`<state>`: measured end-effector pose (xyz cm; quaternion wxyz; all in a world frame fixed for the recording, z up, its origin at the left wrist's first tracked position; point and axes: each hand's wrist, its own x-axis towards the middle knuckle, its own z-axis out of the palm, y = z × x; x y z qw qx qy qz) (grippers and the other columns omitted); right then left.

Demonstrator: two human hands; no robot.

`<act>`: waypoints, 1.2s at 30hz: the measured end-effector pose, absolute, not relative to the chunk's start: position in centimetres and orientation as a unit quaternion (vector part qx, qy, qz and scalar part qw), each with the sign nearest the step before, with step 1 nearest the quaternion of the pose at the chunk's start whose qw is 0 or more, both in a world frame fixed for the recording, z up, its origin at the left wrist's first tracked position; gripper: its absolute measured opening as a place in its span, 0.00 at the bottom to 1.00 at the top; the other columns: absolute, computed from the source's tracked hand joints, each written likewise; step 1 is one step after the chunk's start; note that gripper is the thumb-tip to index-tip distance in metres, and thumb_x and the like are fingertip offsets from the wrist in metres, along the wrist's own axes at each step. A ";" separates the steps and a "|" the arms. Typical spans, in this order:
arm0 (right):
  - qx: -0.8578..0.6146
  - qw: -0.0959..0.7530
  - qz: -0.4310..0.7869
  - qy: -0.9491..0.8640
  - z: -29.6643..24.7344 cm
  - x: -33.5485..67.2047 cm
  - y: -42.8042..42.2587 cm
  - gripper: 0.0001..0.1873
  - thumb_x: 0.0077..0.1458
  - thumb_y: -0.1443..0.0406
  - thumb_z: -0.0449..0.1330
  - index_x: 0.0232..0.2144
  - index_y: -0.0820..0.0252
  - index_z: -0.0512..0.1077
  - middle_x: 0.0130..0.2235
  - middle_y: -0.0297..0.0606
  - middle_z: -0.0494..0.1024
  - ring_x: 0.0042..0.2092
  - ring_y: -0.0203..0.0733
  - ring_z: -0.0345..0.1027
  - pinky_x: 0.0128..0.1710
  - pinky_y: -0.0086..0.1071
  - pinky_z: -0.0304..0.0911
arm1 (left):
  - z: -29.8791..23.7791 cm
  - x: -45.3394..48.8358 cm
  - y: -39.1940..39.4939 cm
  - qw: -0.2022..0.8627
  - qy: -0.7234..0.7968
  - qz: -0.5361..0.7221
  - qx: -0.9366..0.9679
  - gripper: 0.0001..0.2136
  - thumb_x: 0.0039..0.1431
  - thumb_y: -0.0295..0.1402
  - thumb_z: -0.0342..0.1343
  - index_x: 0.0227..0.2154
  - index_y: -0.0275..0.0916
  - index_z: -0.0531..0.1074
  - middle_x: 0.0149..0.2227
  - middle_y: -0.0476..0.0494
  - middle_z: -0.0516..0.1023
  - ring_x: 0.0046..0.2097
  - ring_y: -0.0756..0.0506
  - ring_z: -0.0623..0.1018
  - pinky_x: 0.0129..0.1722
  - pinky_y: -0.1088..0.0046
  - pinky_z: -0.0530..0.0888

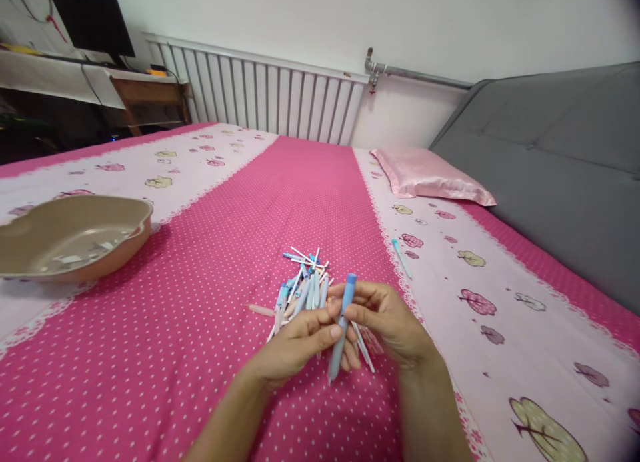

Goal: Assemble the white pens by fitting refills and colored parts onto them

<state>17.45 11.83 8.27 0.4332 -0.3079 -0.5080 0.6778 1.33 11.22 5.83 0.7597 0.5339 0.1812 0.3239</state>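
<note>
Both my hands hold one pen (338, 347) with a blue upper end and a paler grey-blue lower part, tilted with its blue end up. My left hand (305, 342) pinches it around the middle, thumb on top. Higher up, near the blue end, the fingers of my right hand (387, 319) close on it. Just beyond my hands lies a loose pile of pen parts and thin white sticks (300, 295), partly hidden by my fingers. A single pen with a light blue end (401, 258) lies apart to the right.
A beige plastic basin (125, 252) with small pale pieces in it stands at the left on the pink bedspread (200, 315). A pink pillow (430, 174) rests by the grey headboard (550, 142). Behind are a radiator (260, 92) and a desk with a monitor (90, 19).
</note>
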 end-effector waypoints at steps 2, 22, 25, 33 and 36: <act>-0.318 0.435 0.667 -0.514 8.3 17.5 11.8 0.18 0.45 0.64 0.65 0.42 0.57 0.74 0.27 0.35 0.77 0.22 0.33 0.68 0.23 0.28 0.65 | 5.9 1.5 11.2 0.765 0.180 0.327 0.525 0.12 0.58 0.37 0.50 0.37 0.33 0.71 0.26 0.41 0.77 0.30 0.49 0.75 0.32 0.74 0.70; -0.308 0.450 0.674 -0.498 8.4 17.2 11.7 0.17 0.43 0.65 0.66 0.39 0.57 0.75 0.31 0.37 0.78 0.19 0.32 0.66 0.18 0.28 0.65 | 5.5 1.6 11.5 0.696 0.248 0.374 0.560 0.15 0.56 0.41 0.52 0.32 0.33 0.77 0.28 0.40 0.77 0.31 0.49 0.73 0.34 0.74 0.68; -0.327 0.459 0.664 -0.491 8.4 17.1 11.8 0.18 0.42 0.65 0.67 0.39 0.58 0.75 0.31 0.38 0.78 0.21 0.32 0.67 0.20 0.28 0.66 | 5.4 1.6 11.5 0.660 0.280 0.385 0.581 0.17 0.56 0.42 0.51 0.34 0.33 0.77 0.28 0.41 0.76 0.31 0.49 0.72 0.34 0.74 0.67; -0.340 0.484 0.648 -0.480 7.8 16.5 12.1 0.21 0.44 0.64 0.66 0.44 0.57 0.72 0.32 0.37 0.78 0.22 0.32 0.67 0.22 0.28 0.65 | 5.5 1.9 11.7 0.625 0.334 0.412 0.572 0.16 0.53 0.43 0.53 0.27 0.33 0.76 0.25 0.44 0.74 0.27 0.51 0.70 0.27 0.76 0.64; -0.344 0.487 0.642 -0.481 7.8 16.2 12.3 0.24 0.44 0.64 0.65 0.47 0.54 0.69 0.38 0.39 0.77 0.30 0.36 0.71 0.29 0.32 0.68 | 6.0 1.0 12.1 0.635 0.348 0.422 0.546 0.16 0.51 0.44 0.55 0.31 0.34 0.74 0.26 0.44 0.74 0.28 0.50 0.71 0.30 0.74 0.67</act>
